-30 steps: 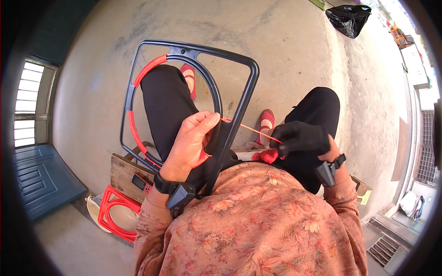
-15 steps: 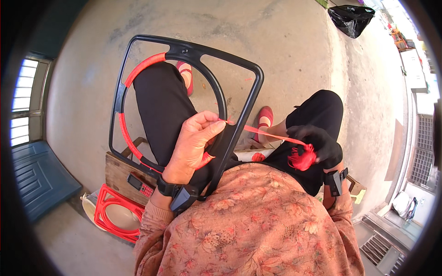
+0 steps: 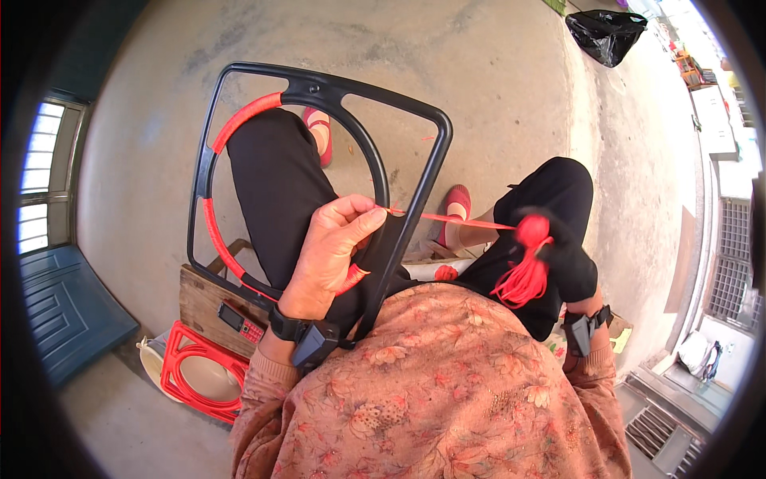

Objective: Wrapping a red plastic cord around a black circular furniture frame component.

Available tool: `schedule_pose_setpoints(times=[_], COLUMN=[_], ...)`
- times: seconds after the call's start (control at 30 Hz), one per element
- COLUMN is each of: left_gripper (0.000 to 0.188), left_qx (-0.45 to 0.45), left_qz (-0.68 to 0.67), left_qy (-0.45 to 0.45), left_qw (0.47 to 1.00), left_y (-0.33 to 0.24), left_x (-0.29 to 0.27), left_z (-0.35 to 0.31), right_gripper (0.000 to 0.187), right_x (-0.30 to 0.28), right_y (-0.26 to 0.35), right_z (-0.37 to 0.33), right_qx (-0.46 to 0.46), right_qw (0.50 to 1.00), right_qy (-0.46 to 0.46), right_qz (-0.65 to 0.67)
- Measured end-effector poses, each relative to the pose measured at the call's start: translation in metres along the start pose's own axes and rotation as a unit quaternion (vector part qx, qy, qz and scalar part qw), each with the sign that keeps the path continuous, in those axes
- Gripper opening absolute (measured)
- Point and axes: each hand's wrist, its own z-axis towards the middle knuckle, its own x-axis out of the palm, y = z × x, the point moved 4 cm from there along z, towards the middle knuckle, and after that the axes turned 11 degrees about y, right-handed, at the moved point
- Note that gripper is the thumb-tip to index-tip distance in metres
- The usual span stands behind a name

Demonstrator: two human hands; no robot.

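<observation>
Red bundle has moved rightward, right fingers clutching it, left fingers pinching strand over stained floor.

At eight o'clock we see a wooden bench with a red-and-dark keypad phone lying on it and a pale basin just beyond, while a blue panelled door stands between eight and nine and a barred window between nine and ten. Toward half past one we find a black plastic bag on the concrete floor. We make out a metal grille at three, a white bundle between three and four, and a slatted grate at four.
</observation>
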Motion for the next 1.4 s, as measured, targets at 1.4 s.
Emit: schedule_pose_setpoints(times=[1.4], left_gripper=[0.037], left_qx=[-0.044], left_qz=[0.102], left_qy=[-0.006], left_qw=[0.994], left_y=[0.016], left_x=[0.007], left_z=[0.022], right_gripper=[0.037], right_x=[0.086], right_y=[-0.021], right_z=[0.157], right_qx=[-0.155], right_qw=[0.936], right_qy=[0.207], right_qz=[0.238])
